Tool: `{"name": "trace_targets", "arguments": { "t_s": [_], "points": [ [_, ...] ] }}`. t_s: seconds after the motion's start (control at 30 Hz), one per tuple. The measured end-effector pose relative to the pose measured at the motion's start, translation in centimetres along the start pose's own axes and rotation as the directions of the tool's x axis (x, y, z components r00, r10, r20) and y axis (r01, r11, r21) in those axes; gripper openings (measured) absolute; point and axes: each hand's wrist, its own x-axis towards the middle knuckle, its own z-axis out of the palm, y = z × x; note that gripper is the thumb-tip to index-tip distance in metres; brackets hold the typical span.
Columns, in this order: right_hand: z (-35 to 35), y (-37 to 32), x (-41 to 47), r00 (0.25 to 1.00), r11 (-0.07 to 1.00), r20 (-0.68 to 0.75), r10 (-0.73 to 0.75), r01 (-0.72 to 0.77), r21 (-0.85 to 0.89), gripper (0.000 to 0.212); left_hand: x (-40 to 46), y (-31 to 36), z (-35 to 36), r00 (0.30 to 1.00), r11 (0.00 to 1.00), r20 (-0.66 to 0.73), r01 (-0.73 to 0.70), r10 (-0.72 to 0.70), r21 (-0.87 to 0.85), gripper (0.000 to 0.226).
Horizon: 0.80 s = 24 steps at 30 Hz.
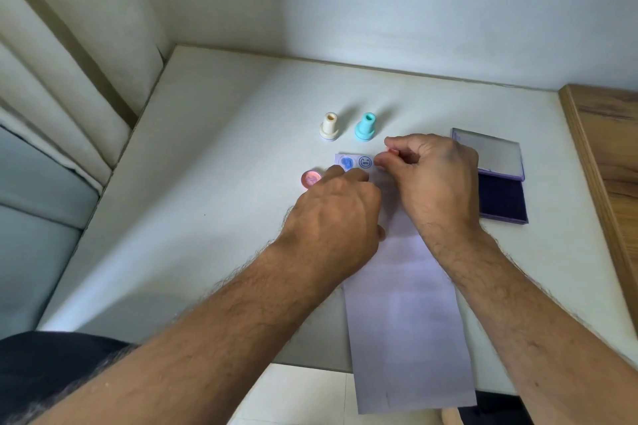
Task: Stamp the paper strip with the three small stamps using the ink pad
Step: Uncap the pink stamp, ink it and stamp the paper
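A long white paper strip (404, 304) lies on the table and hangs over its front edge. Two blue prints (355, 162) mark its far end. My left hand (331, 217) presses its fingertips down on the strip just below those prints. My right hand (435, 176) pinches a small pink stamp (392, 151) at the strip's far end, right of the prints; the stamp is mostly hidden by my fingers. A cream stamp (329, 127) and a teal stamp (366, 127) stand upright behind the strip. The purple ink pad (502, 200) lies open at the right.
A round pink cap (311, 179) lies left of my left hand. The ink pad's clear lid (488, 153) is folded back behind the pad. A wooden board (607, 148) borders the table on the right, walls close the back, and a curtain hangs at the left.
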Motion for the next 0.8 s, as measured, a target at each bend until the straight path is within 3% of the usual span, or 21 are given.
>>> {"name": "trace_targets", "arguments": {
  "t_s": [0.17, 0.33, 0.53, 0.8],
  "points": [
    [-0.4, -0.5, 0.9, 0.994, 0.999, 0.105, 0.016, -0.01, -0.052, 0.01, 0.1, -0.1, 0.1, 1.0, 1.0, 0.011, 0.004, -0.004, 0.02, 0.033],
    [-0.7, -0.6, 1.5, 0.98, 0.995, 0.186, 0.065, -0.05, -0.087, 0.013, 0.3, -0.1, 0.1, 0.999, 0.999, 0.04, 0.01, -0.012, 0.045, 0.036],
    [-1.2, -0.6, 1.9, 0.968, 0.983, 0.249, -0.025, 0.07, -0.17, 0.008, 0.6, 0.2, -0.3, 0.997, 0.997, 0.075, 0.019, -0.024, 0.072, 0.039],
    [-1.3, -0.3, 2.4, 0.949, 0.966, 0.306, -0.076, 0.146, -0.214, 0.018, 0.8, 0.3, -0.4, 0.996, 0.995, 0.079, 0.036, -0.043, 0.097, 0.044]
  ]
}}
